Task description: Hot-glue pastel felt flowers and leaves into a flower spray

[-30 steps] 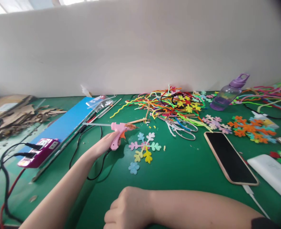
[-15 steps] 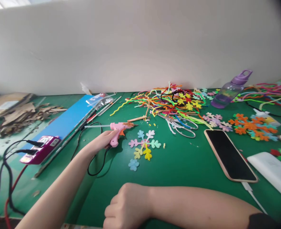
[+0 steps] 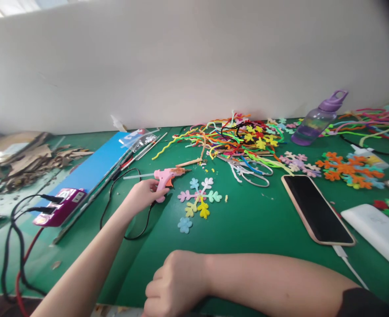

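Observation:
My left hand [image 3: 144, 193] is closed round the handle of a pink hot glue gun [image 3: 164, 177], with the thumb across the grip. The gun's nozzle points right, and a clear glue stick [image 3: 137, 177] juts from its back. Right of the gun lies a felt snowflake [image 3: 199, 197] with arms in blue, white, pink, green and yellow. A loose light-blue flower piece [image 3: 185, 225] sits just below it. My right hand [image 3: 174, 281] rests as a fist near the front edge, its palm hidden and nothing sticking out of it.
Behind lie tangled pipe cleaners [image 3: 227, 136] and scissors [image 3: 250, 176]. A purple bottle [image 3: 316, 121], phone [image 3: 318, 209], white power bank [image 3: 376, 237] and orange snowflake [image 3: 349, 169] are at right. At left are a purple power strip [image 3: 60, 207], blue board [image 3: 92, 165] and cardboard scraps [image 3: 36, 160].
My left hand has shifted on the glue gun's handle, the thumb now showing across its front. The gun has barely moved. My right fist stays put; the view shifts slightly.

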Available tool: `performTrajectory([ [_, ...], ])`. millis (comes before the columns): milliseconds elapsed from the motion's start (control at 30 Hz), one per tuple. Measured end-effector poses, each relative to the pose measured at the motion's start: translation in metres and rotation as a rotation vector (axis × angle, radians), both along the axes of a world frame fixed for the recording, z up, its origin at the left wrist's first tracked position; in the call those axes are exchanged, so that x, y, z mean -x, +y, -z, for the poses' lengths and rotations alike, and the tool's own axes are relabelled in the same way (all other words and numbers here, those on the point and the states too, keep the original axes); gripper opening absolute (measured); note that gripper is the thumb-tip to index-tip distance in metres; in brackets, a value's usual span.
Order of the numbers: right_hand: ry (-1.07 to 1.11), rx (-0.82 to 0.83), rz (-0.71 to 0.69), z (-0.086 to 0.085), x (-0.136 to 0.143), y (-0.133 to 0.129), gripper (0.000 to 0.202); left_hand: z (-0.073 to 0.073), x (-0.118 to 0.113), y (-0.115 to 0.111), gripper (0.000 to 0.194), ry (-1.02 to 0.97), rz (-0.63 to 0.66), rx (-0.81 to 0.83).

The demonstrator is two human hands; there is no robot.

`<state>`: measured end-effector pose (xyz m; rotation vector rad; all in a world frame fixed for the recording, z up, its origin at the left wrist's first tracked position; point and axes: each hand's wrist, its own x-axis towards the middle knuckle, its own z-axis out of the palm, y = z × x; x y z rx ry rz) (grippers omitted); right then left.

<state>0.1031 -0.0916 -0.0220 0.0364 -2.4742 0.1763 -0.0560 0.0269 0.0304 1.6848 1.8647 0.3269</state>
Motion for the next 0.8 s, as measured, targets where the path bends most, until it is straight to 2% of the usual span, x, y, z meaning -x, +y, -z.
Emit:
performTrajectory([
  [400,-0.035,0.014,-0.01,0.0,0.001,0.0,0.036,-0.004,0.001,0.003,0.04,0.23,-0.049,-0.109],
  [600,-0.077,0.043,-0.036,-0.004,-0.001,0.001,0.035,-0.003,-0.002,-0.004,0.042,0.352,-0.018,-0.15],
  [733,-0.073,0.032,-0.026,-0.004,-0.002,0.001,0.037,-0.007,-0.012,-0.018,0.051,0.598,-0.018,-0.298],
  [800,-0.085,0.039,-0.041,-0.003,-0.002,0.001,0.037,-0.009,-0.021,-0.028,0.045,0.621,0.017,-0.403],
])
